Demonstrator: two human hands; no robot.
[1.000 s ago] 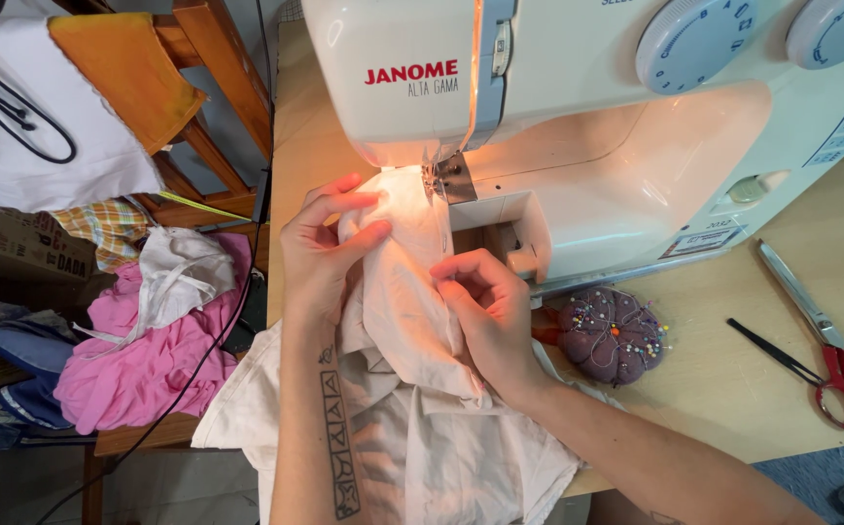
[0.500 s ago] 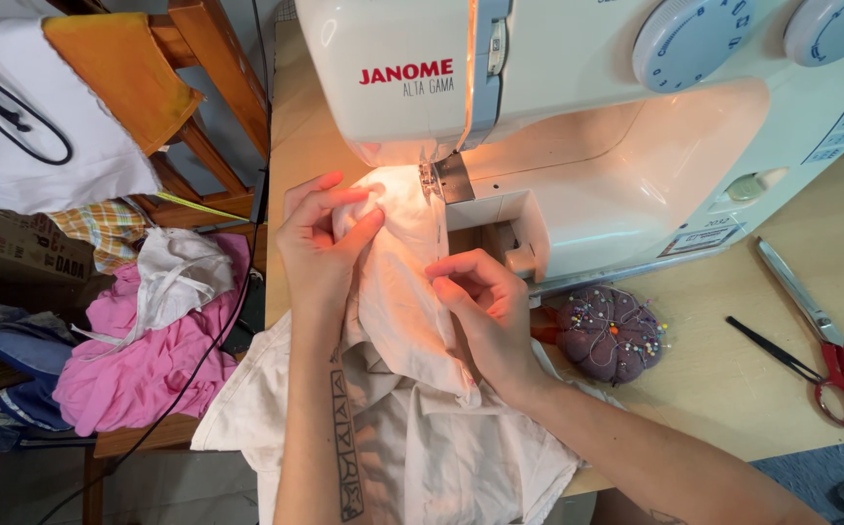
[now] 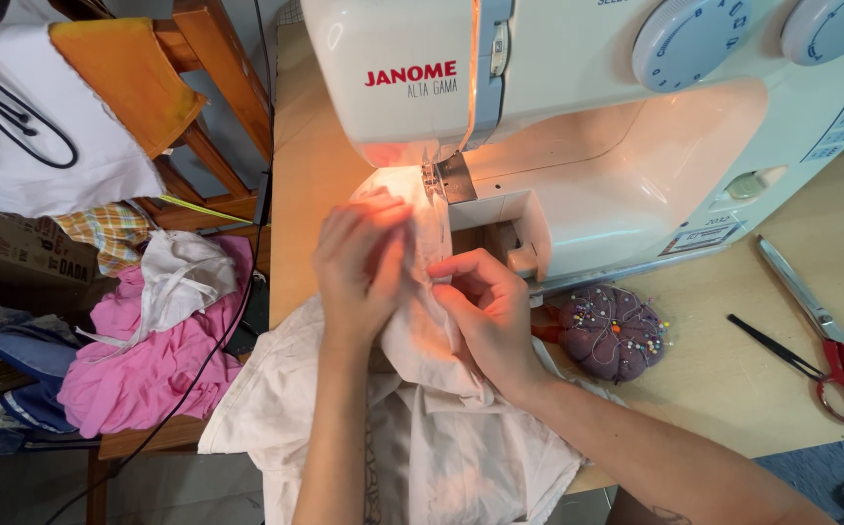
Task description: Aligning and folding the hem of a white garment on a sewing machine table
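A cream-white cloth (image 3: 422,428) lies under the presser foot (image 3: 434,185) of a white sewing machine (image 3: 587,117) and hangs off the table's front edge. My left hand (image 3: 359,267) presses flat on the cloth just in front of the needle, fingers together. My right hand (image 3: 485,311) pinches a fold of the same cloth right beside it, close to the machine's free arm. The machine's lamp lights the cloth at the needle.
A purple pincushion (image 3: 612,331) stuck with pins sits right of my right hand. Red-handled scissors (image 3: 826,335) lie on the wooden table (image 3: 305,165) at far right. Left of the table are a wooden chair (image 3: 208,78) and a heap of pink and white fabric (image 3: 150,331).
Both hands have slid nearer the front edge along the cloth. My left hand turned from gripping the edge at the needle to lying flat; the right hand closed in beside it.
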